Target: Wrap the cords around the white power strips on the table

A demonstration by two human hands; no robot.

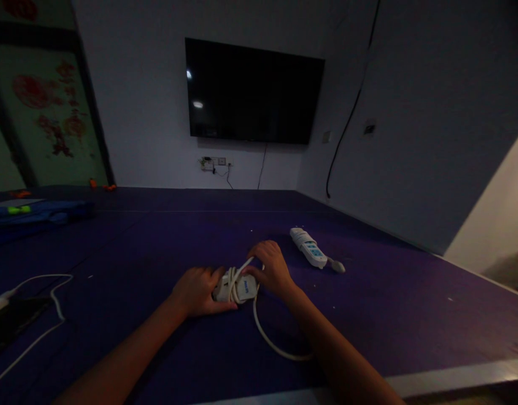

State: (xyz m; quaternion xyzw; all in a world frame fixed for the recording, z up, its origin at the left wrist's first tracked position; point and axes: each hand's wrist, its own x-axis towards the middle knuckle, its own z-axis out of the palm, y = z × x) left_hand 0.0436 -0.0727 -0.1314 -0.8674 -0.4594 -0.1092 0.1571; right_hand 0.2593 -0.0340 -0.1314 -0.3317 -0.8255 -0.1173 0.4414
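A white power strip [247,287] with a blue logo lies low over the purple surface, part of its cord wound around its middle. My left hand [198,291] grips its left end, thumb along the near edge and fingers over the top. Pinched in my right hand [269,266] is the white cord [279,350], which passes over the strip; a loose length of it curves toward me under my right forearm. Farther right lies a second white power strip [310,249] with blue socket faces, its cord wrapped round one end and its plug [336,265] resting beside it.
The purple surface [178,236] stretches to the walls. At left are a white cable [58,304], a dark flat object [20,320] and folded blue cloth [56,212]. A television [254,93] hangs on the far wall above sockets [214,163]. A black cable [345,132] runs down the right wall.
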